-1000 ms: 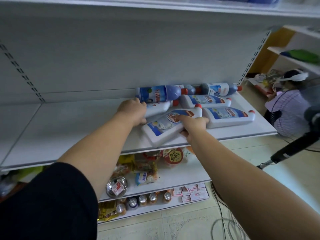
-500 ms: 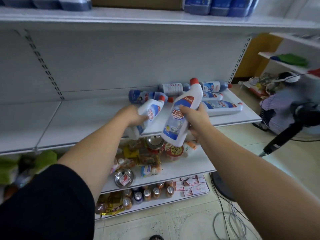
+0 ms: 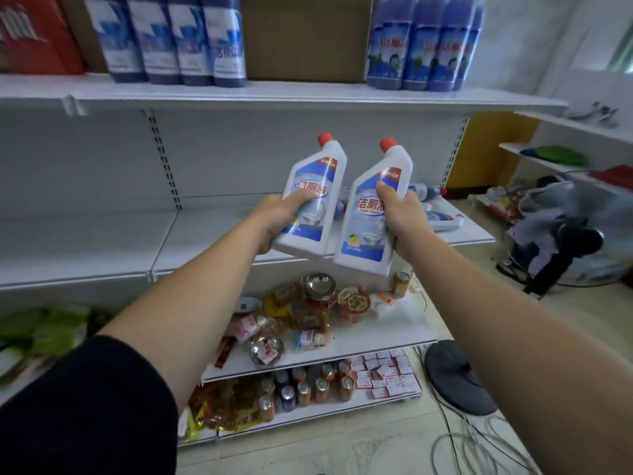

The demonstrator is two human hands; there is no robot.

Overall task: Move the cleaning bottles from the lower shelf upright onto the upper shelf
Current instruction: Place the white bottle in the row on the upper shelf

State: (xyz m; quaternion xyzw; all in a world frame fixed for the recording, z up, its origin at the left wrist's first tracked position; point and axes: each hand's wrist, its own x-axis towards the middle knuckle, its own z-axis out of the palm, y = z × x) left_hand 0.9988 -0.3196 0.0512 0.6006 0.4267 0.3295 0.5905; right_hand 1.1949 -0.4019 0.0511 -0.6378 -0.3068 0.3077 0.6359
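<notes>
L hand (image 3: pixel 274 221) gripped L bottle (image 3: pixel 315 186) low on its body: fingers curled round the back, thumb laid across the label front. R hand (image 3: pixel 399 221) gripped R bottle (image 3: pixel 373 214) likewise, thumb pressed on the label, fingers wrapped behind the R edge. Both bottles were off the shelving, in the air in front of the lower shelf (image 3: pixel 205 241) and below the upper shelf (image 3: pixel 308 96), just beside each other, caps up, each tilted slightly to the R. Bottles: white opaque plastic, smooth, flat-sided w/ angled neck and round red screw cap. Labels glossy, blue/white, red chars read "洁厕液"; toilet-bowl graphic below, lemon graphic at R bottle's lower corner; smaller print too blurred to read. On the lower shelf behind R hand, lying bottles (image 3: pixel 442 221) rested on their sides, partly hidden, count unclear. Shelves: white painted metal, slotted uprights at back panel. On the upper shelf stood blue bottles (image 3: pixel 424 46) at R, upright, translucent blue w/ cartoon-figure labels, text blurred; wrapped blue packs (image 3: pixel 178 39) at L; brown cardboard box (image 3: pixel 305 36) between the two groups.
</notes>
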